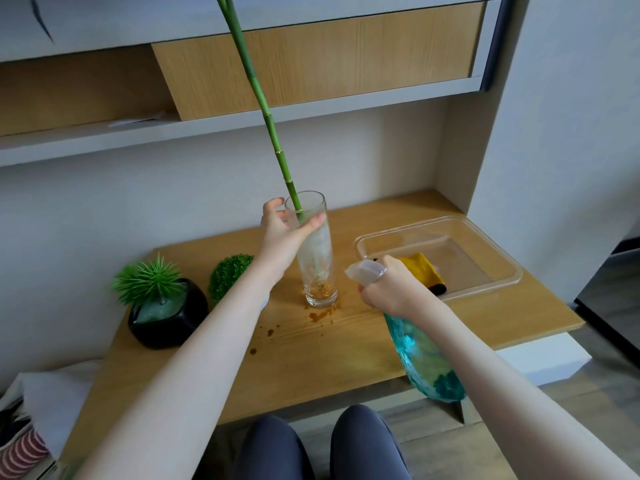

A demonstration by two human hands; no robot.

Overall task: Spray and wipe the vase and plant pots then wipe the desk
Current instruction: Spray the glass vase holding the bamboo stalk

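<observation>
1. The bamboo stalk [266, 112] runs out past the picture's top edge, so its top is unseen.
2. The left forearm covers the pot beneath the round green plant [230, 273].
3. The right hand [391, 289] hides the spray bottle [424, 362] neck and trigger.
4. The yellow cloth [420, 268] lies partly behind that hand.
5. The striped item [20, 452] at lower left is cut off and unidentifiable.

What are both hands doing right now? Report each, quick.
Left hand: grips the tall clear glass vase near its rim.
Right hand: grips the translucent teal spray bottle by its neck, nozzle toward the vase.
</observation>
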